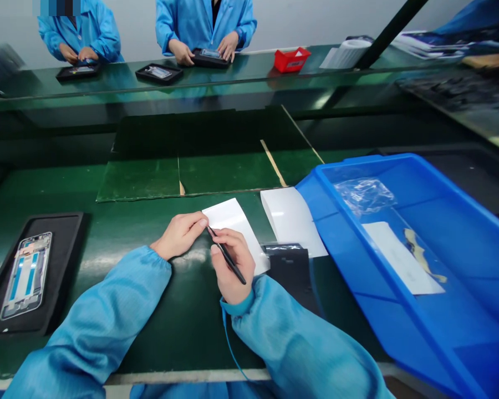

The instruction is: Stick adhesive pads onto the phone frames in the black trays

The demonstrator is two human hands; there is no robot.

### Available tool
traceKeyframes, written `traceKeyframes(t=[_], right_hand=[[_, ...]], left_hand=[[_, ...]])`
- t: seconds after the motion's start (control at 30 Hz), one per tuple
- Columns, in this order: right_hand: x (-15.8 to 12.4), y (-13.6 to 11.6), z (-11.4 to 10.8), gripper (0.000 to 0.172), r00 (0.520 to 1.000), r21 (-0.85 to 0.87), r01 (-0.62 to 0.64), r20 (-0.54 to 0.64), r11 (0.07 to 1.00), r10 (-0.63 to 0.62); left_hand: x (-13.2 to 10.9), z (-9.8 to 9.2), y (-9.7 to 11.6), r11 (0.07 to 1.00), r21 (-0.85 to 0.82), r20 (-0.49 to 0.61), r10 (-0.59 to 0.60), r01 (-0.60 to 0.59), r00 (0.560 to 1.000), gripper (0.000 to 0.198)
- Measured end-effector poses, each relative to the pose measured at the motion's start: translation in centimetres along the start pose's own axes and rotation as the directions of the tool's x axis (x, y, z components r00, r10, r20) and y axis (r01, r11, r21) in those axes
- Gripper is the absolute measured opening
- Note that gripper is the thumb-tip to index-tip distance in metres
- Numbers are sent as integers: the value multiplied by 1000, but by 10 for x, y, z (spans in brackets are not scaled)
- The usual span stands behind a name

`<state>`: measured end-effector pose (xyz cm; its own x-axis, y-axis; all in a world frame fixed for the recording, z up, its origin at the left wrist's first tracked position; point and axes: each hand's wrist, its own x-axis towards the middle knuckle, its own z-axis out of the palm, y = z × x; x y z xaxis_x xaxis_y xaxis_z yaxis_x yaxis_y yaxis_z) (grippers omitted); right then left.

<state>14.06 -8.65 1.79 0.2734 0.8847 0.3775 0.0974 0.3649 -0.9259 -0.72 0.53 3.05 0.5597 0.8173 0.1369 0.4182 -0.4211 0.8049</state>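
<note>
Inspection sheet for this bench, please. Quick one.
surface: green bench mat, glossy.
job's things: black tweezers, tips at a white sheet; second white sheet; phone frame in black tray.
clutter: blue bin holding plastic bag and white paper.
grips: right hand holds tweezers; left hand meets their tips, its hold unclear.
cables: thin blue cord below right cuff.
surroundings: two co-workers across the bench, with black trays; red box.
</note>
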Motion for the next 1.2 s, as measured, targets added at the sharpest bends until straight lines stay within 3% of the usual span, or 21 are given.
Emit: traceKeyframes(t=[1.2], right_hand=[[-1, 3, 0, 17, 1000, -5, 9, 27, 1000, -9]], left_hand=[[0, 1, -2, 999, -30, -8, 22, -23, 1000, 37]])
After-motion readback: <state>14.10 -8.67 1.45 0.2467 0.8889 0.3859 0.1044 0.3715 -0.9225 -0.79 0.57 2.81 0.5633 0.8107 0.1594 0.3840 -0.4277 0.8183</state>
